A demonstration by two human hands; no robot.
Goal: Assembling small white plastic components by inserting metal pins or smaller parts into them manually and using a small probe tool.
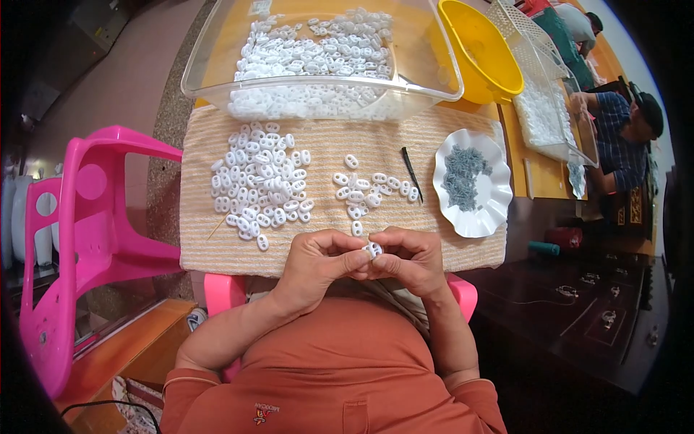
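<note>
Between the fingertips of both hands, just past the near edge of the cloth, is a small white oval plastic piece (372,249) with two holes. My left hand (322,262) pinches it from one side and my right hand (406,260) from the other. A loose cluster of similar white pieces (356,195) lies just beyond my hands. Farther left spreads a larger pile of white pieces (264,177). A scalloped white plate (499,189) on the right holds many small grey-blue parts (465,177). The thin black stick (412,173) rests between cluster and plate.
A clear plastic bin (318,87) full of white pieces stands at the far side, beside a yellow basin (481,54). Left is a pink plastic chair (87,239). At the far right a person in a checked shirt (618,123) sits by another clear bin (546,123).
</note>
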